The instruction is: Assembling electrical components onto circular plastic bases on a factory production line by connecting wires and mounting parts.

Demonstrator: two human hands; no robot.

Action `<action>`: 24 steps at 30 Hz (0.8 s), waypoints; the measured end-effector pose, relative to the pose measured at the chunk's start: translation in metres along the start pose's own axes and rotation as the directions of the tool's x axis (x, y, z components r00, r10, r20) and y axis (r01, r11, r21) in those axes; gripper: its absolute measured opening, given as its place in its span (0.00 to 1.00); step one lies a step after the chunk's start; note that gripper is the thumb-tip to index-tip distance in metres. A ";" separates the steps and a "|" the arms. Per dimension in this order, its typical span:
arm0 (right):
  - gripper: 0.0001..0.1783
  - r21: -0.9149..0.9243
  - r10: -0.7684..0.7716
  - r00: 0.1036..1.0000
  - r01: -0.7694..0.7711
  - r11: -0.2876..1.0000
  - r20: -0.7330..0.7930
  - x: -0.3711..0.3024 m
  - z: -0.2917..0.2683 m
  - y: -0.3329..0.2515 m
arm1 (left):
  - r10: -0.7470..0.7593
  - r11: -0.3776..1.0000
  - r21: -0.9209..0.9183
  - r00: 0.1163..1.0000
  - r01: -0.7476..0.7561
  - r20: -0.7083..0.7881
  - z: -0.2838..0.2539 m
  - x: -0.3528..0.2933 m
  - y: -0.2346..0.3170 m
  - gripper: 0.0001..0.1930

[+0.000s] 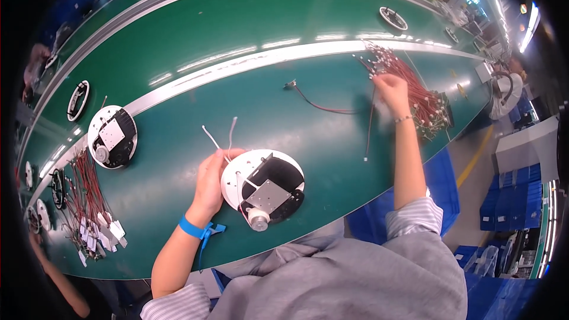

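Observation:
My left hand (208, 182) grips the left rim of a round white-and-black assembly (232, 186), tilted up off the table. A metal plate (268, 195), a small cylindrical motor (259, 218) and white wires (211, 137) with loose ends show on it. Out to the right, my right hand (392, 92) has its fingers pinched on a thin red cable (371, 121), whose white-tipped end hangs below. Another length of red wire (323, 107) runs left from near this hand to a small connector piece (290, 85). Beside the hand lies a large bundle of red cables (409, 77).
A similar round assembly (111, 136) sits at left, near a second cable bundle (89, 201) with white tags. Black-and-white rings (78, 100) (393, 18) lie on the green surface beyond the pale strip. Blue bins (511, 198) stand at right. Another person's arm (59, 275) shows at lower left.

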State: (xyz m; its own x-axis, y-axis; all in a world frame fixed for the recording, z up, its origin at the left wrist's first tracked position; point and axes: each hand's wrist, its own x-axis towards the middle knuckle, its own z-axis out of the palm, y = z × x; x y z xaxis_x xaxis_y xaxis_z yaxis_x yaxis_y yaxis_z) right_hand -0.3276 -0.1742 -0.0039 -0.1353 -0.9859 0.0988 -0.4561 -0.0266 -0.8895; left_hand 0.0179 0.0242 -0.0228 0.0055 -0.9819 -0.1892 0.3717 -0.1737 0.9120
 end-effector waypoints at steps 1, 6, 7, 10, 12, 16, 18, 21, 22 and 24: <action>0.11 0.146 -0.010 1.000 0.008 0.989 0.014 -0.001 -0.005 -0.007 | -0.011 0.999 -0.045 1.000 0.011 0.000 0.003 0.003 0.003 0.21; 0.10 0.431 -0.265 0.954 0.299 0.851 -0.141 -0.034 -0.010 -0.096 | 0.078 0.997 0.020 0.991 -0.076 -0.113 -0.018 0.008 0.011 0.22; 0.10 0.473 -0.313 0.933 0.359 0.804 -0.175 -0.047 -0.006 -0.114 | 0.157 0.986 0.097 0.962 -0.138 -0.224 -0.024 0.006 0.014 0.21; 0.11 0.444 -0.620 0.772 0.608 0.658 -0.137 -0.092 0.016 -0.140 | 0.409 0.905 0.263 0.855 -0.334 -0.320 -0.035 -0.011 0.029 0.20; 0.08 0.403 -0.904 0.415 0.814 0.418 0.100 -0.120 0.039 -0.153 | 0.495 0.829 0.392 0.851 -0.400 -0.178 -0.025 -0.025 0.044 0.20; 0.10 0.571 -0.872 0.172 0.694 0.438 0.459 -0.168 0.085 -0.157 | 0.384 0.915 0.053 0.902 -0.401 0.197 0.023 -0.022 0.060 0.26; 0.13 0.631 -0.806 0.129 0.556 0.541 0.578 -0.178 0.093 -0.157 | 0.341 0.940 -0.084 0.924 -0.331 0.173 0.042 -0.030 0.069 0.25; 0.12 0.632 -0.759 0.080 0.500 0.592 0.647 -0.184 0.095 -0.155 | 0.314 0.913 -0.314 0.941 -0.262 0.127 0.044 -0.040 0.072 0.20; 0.12 0.632 -0.780 0.063 0.546 0.549 0.623 -0.180 0.093 -0.155 | 0.390 0.869 -0.366 0.916 -0.333 0.094 0.045 -0.043 0.071 0.19; 0.13 0.626 -0.755 0.220 0.442 0.642 0.618 -0.168 0.083 -0.145 | 0.306 0.918 -0.301 0.944 -0.259 0.120 0.041 -0.053 0.078 0.18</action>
State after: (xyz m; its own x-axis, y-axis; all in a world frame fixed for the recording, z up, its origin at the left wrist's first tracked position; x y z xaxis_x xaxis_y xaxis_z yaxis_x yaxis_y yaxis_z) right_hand -0.1652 -0.0181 0.0716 0.8583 -0.2987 0.4172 0.1983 -0.5568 -0.8066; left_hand 0.0083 0.0592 0.0736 0.0078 -0.9896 0.1440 0.6189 0.1178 0.7766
